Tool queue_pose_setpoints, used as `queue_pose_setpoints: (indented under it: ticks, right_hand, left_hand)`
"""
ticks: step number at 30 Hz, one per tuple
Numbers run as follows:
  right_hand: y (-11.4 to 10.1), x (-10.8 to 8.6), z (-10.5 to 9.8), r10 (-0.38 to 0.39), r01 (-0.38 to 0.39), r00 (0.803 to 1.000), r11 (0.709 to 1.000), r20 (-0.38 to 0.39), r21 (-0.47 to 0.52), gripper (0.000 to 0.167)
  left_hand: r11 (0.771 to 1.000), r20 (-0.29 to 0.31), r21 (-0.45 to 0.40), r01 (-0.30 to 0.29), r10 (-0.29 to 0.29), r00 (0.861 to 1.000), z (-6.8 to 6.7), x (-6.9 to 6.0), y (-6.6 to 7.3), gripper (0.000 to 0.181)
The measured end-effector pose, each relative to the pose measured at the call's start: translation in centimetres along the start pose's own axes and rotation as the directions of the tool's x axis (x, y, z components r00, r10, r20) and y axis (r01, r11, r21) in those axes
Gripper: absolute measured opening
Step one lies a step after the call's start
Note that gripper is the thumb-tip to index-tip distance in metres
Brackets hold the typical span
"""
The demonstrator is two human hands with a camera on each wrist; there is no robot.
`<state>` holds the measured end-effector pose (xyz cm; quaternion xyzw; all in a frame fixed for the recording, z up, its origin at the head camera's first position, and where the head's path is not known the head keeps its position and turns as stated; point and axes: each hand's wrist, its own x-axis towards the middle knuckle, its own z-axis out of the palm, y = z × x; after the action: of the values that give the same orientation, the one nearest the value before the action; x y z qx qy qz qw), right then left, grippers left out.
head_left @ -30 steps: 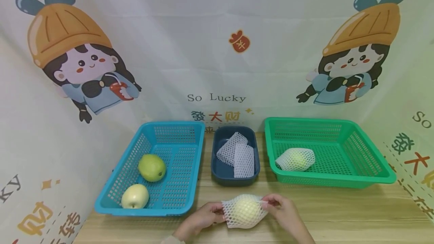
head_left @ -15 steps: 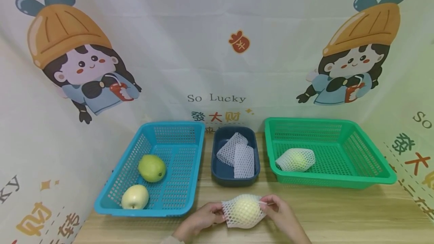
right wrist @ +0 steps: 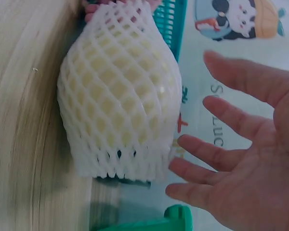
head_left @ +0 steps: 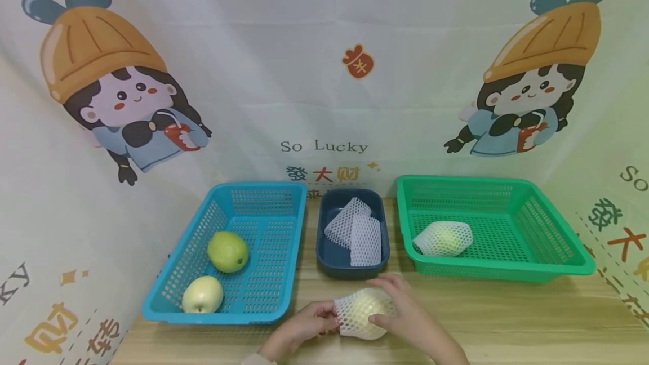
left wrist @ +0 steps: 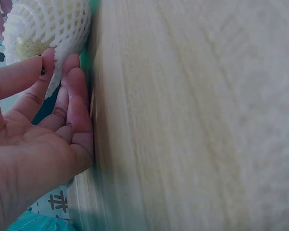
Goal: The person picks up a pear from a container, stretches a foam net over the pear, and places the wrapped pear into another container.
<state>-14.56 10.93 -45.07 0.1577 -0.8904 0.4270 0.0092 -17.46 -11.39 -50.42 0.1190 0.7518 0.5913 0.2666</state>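
Netted fruit (head_left: 362, 311), skin veiled by mesh (right wrist: 119, 91), partly behind right hand (head_left: 408, 312)

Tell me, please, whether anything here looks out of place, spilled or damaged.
Nothing stands out: bare fruits sit in the blue basket, loose nets in the small tray, and the net held by the left hand shows no visible tear; nothing looks spilled.

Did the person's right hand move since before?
Yes. In the head view, the right hand has shifted left and a bit forward, closer to the navy blue tray.
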Motion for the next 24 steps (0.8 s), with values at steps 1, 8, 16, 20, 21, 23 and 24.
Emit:
queue_pose_setpoints:
  ticks: [1, 8, 16, 20, 21, 23, 24]
  right_hand:
    - [-0.1, 0.1, 0.2, -0.020, 0.021, 0.999, 0.999, 0.034, -0.033, 0.053]
    - [0.1, 0.5, 1.7, -0.065, 0.099, 0.980, 0.980, 0.189, -0.175, 0.073]
    - [0.7, 1.1, 2.6, -0.132, 0.167, 0.982, 0.938, 0.133, -0.303, 0.076]
    - [0.9, 1.6, 2.6, -0.139, 0.174, 0.982, 0.933, 0.130, -0.314, 0.080]
    - [0.9, 1.7, 2.6, -0.139, 0.174, 0.982, 0.935, 0.131, -0.309, 0.081]
    - [0.9, 1.8, 2.5, -0.134, 0.170, 0.982, 0.939, 0.135, -0.300, 0.080]
    - [1.0, 1.8, 2.5, -0.131, 0.167, 0.982, 0.940, 0.137, -0.296, 0.080]
  left_hand:
    - [1.000, -0.002, 0.004, 0.001, -0.001, 1.000, 0.0, 0.0, 0.0, 0.021]
    - [1.000, -0.008, 0.010, 0.002, -0.002, 1.000, 0.1, 0.0, 0.0, 0.021]
    - [1.000, -0.037, -0.011, -0.021, 0.021, 0.999, 0.3, 0.3, -0.3, 0.024]
    - [0.998, -0.098, -0.009, -0.059, 0.058, 0.994, 0.6, 0.3, -0.2, 0.022]
    - [0.998, -0.120, 0.005, -0.069, 0.070, 0.990, 0.7, 0.2, -0.2, 0.020]
    - [0.996, -0.161, 0.037, -0.084, 0.088, 0.983, 1.0, 0.1, -0.1, 0.017]
    - [0.994, -0.181, 0.063, -0.094, 0.104, 0.978, 1.2, 0.1, -0.1, 0.016]
